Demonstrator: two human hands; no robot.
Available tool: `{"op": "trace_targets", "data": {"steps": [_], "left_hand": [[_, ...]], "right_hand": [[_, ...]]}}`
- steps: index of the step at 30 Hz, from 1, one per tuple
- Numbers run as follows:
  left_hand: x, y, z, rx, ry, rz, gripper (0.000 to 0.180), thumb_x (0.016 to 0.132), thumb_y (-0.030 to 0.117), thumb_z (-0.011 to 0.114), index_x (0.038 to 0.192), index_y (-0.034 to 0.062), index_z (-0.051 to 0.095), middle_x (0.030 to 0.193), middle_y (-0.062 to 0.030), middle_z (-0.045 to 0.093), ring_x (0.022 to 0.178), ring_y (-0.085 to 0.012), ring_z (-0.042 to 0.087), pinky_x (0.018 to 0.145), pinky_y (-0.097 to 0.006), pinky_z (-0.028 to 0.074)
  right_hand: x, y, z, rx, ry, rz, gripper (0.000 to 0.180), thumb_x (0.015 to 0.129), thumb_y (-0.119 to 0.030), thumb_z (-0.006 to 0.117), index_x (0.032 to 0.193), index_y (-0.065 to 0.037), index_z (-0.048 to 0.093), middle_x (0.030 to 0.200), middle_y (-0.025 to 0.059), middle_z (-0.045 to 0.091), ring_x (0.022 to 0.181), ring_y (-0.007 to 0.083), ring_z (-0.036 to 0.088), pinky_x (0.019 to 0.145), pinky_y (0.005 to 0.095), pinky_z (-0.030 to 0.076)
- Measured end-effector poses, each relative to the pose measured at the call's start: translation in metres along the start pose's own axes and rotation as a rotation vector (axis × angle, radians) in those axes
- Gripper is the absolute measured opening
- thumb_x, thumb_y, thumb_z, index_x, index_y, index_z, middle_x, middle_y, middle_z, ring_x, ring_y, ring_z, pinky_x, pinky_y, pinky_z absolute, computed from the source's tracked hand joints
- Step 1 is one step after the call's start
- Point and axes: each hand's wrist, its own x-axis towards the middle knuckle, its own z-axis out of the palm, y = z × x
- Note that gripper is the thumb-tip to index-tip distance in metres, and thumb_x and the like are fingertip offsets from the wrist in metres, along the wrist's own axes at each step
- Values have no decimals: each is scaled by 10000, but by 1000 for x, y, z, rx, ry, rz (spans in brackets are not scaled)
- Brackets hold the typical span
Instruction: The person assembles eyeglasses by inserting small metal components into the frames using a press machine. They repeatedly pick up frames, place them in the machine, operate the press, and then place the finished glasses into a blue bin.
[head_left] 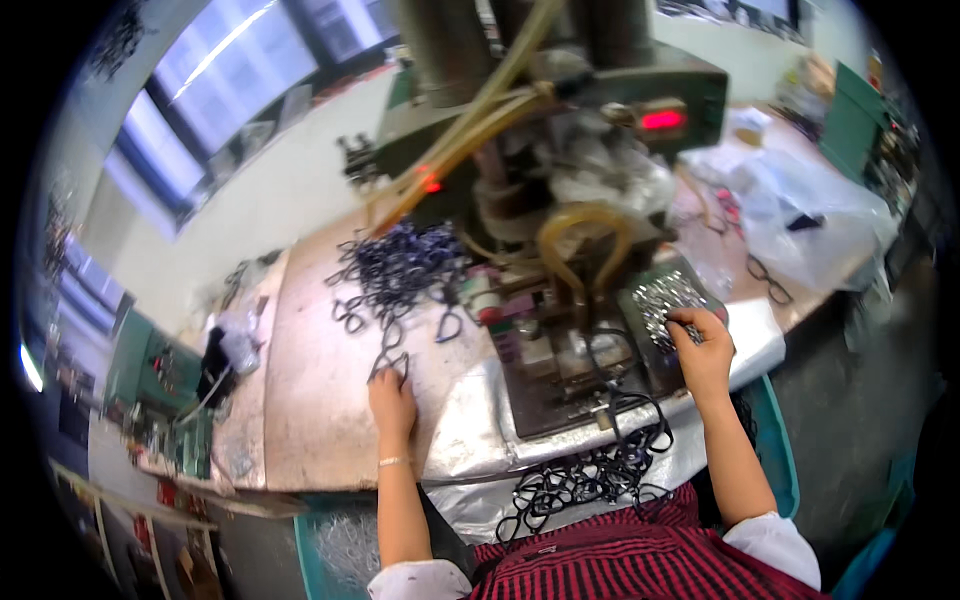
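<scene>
My left hand [392,405] is closed on the near end of a dark eyeglass frame [390,362] on the wooden tabletop. Just beyond it lies a heap of dark eyeglass frames [400,262]. My right hand [703,350] reaches into a pile of small shiny metal pieces [664,300] beside the machine. Its fingers are pinched together at the pile's near edge; what they hold is too small to make out. Between my hands stands a green press-like machine [560,340], blurred, with a dark base and a yellowish hose [500,95].
More dark frames [590,478] lie in a tangle at the table's front edge, above my striped apron [600,560]. Teal bins [780,440] stand below the table. Clear plastic bags [800,215] and another pair of frames [768,280] lie at the right.
</scene>
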Motion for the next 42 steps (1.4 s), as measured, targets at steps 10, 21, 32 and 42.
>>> {"op": "trace_targets", "data": {"steps": [10,21,32,42], "left_hand": [[5,127,-14,-997,113,-420,309,901,119,550,1127,-91,555,1067,-248,624,1004,-335,605,870,-398,511],[-4,245,-139,-1339,421,-210,410,947,203,662,1181,-105,529,1098,-209,627,929,-266,613,820,-373,529],[3,300,-164,-1119,448,441,305,943,114,646,1134,-95,534,1031,-187,635,880,-235,608,808,-343,519],[9,308,-168,-1131,423,393,204,940,55,629,1067,-84,552,960,-166,637,827,-208,603,787,-317,514]], "right_hand": [[1,-58,-15,364,-400,-17,264,816,-134,719,1063,-46,685,954,87,690,932,183,652,868,295,503],[19,-81,63,630,-430,122,518,744,-16,667,1229,21,487,762,55,600,715,134,583,662,286,468],[2,-108,70,872,-444,224,583,777,14,677,1322,22,469,837,33,619,811,100,580,768,242,459],[-1,-108,74,977,-418,288,559,804,15,659,1328,22,466,860,32,637,835,93,583,819,251,458]]}}
